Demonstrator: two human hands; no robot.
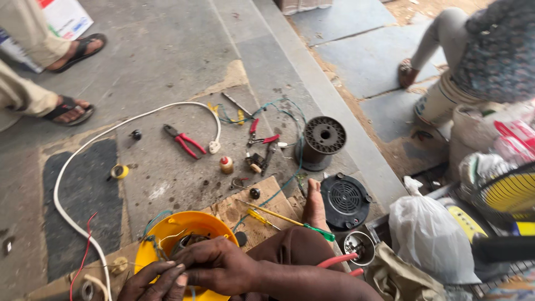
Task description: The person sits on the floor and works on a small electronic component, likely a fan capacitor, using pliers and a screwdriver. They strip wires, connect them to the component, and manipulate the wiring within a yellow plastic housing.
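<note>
**Both hands on the yellow fan housing**

At the bottom centre of the frame, the right hand curls its fingers closed over the motor and thin wires inside the round yellow housing. The left hand, just below it, pinches the wires at the housing's lower edge. Red-handled pliers lie mid-frame on the concrete, a white cable looping left

On the concrete floor lie red-handled pliers, a looping white cable, a dark ribbed spool, a black round grille, a yellow-handled screwdriver and a white plastic bag, near somebody's sandalled feet.
</note>
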